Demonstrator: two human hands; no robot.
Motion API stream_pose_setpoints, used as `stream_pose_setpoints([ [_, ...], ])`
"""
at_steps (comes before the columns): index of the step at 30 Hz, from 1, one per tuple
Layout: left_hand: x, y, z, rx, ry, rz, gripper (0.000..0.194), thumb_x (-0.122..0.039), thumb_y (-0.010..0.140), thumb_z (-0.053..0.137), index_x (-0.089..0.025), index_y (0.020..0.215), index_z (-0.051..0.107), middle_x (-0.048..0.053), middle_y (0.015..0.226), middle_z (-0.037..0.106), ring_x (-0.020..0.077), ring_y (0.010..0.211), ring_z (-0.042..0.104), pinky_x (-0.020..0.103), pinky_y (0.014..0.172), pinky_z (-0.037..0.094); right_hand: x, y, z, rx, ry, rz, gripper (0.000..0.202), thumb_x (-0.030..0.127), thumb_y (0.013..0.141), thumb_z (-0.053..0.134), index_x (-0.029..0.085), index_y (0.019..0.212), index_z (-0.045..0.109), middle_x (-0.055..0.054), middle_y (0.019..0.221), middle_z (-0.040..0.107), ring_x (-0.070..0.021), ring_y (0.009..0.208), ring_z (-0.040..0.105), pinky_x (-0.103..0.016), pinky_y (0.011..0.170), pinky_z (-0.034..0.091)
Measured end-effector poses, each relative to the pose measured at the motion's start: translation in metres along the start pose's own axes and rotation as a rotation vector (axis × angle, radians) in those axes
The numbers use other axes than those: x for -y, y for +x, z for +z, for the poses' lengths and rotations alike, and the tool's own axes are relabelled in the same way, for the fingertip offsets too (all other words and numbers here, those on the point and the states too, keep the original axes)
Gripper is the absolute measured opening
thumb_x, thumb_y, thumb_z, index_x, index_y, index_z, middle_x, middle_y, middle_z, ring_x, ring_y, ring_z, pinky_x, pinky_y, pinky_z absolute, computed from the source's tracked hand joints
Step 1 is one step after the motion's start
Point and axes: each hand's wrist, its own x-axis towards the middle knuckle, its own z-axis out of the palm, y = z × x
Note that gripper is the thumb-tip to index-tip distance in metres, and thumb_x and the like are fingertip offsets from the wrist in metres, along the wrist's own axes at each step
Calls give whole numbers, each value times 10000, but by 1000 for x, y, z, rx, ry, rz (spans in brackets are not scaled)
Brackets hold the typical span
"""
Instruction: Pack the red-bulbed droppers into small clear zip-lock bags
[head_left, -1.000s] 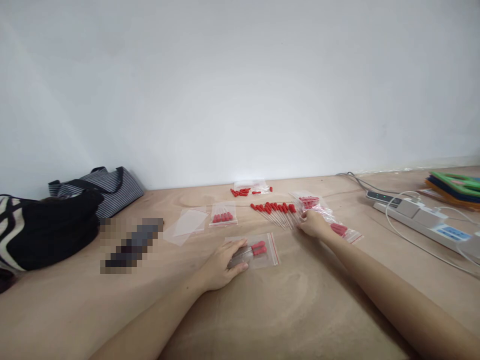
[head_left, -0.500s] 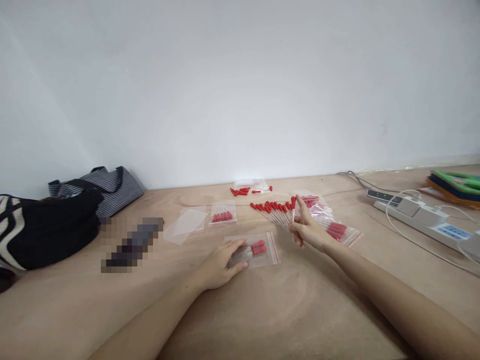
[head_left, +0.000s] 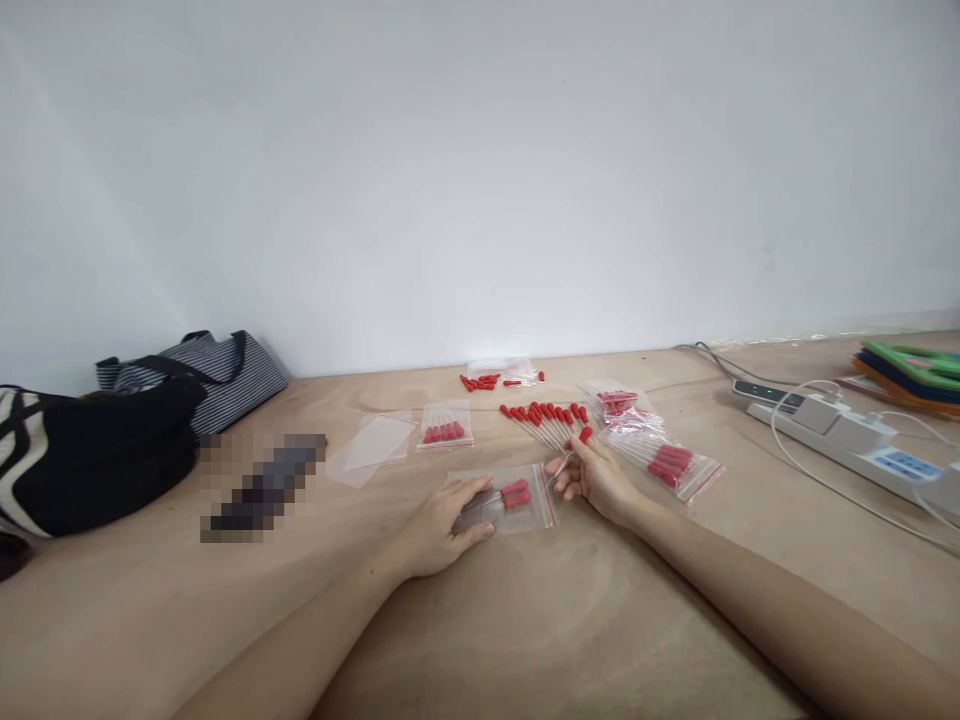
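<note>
My left hand (head_left: 442, 527) lies on a clear zip bag (head_left: 536, 512), thumb and fingers apart, pressing it to the table. Two droppers with red rubber bulbs (head_left: 517, 497) are inside that bag, their stems partly under my fingers. Just right of the bag's red-striped edge, my right hand (head_left: 596, 480) pinches a single dropper (head_left: 586, 435). Its red bulb points up and away, and its clear stem slants toward the bag. Behind my right hand several loose droppers (head_left: 551, 415) are fanned out on the table.
Filled dropper bags (head_left: 671, 462) lie at the right, another filled bag (head_left: 445, 428) at centre left. Flat bags (head_left: 375, 445) sit further left. Loose red bulbs (head_left: 480, 382) lie by the wall. A power strip (head_left: 862, 440), a striped bag (head_left: 240, 375) and a blurred dark object (head_left: 266, 490) flank the area.
My right hand has moved left and nearer to me, bringing the dropper from the loose pile to the bag's edge and tilting it. My left hand stays in place.
</note>
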Motion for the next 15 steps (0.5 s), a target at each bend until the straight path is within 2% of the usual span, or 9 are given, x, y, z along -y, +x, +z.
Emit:
stream_pose_setpoints([
  [4, -2, 0, -1, 4, -3, 0, 491, -310, 801, 495, -220, 1256, 334, 56, 1228, 469, 221, 1109, 428, 372, 929, 334, -4, 2, -3, -18, -30, -32, 237, 368, 676, 580, 176, 687, 442, 32, 524, 499, -77, 452, 497, -184, 402, 404],
  [6, -2, 0, -1, 11, -1, 2, 492, -308, 801, 496, -209, 1256, 336, 60, 1227, 470, 220, 1110, 428, 369, 930, 334, -4, -1, -4, -56, -68, -64, 283, 324, 622, 640, 178, 765, 445, 53, 522, 487, -86, 467, 514, -196, 428, 428],
  [8, -2, 0, -1, 17, 5, 0, 495, -311, 802, 495, -195, 1256, 335, 68, 1232, 465, 220, 1115, 422, 367, 933, 331, -4, -4, -5, -115, -99, -107, 409, 290, 577, 681, 198, 862, 401, 74, 544, 491, -102, 482, 542, -224, 462, 461],
  [10, -2, 0, -1, 19, 10, -2, 502, -311, 803, 493, -191, 1261, 328, 70, 1235, 462, 221, 1116, 420, 367, 934, 329, -3, -8, -6, -150, -134, -135, 475, 277, 548, 705, 210, 880, 372, 81, 566, 503, -115, 511, 566, -250, 503, 485],
  [15, -1, 0, -1, 3, 14, 1, 494, -324, 799, 494, -208, 1253, 338, 57, 1260, 438, 228, 1131, 405, 377, 939, 322, -2, -9, -11, -8, -241, -93, 348, 302, 514, 728, 150, 721, 493, 46, 584, 533, -89, 532, 555, -242, 570, 487],
])
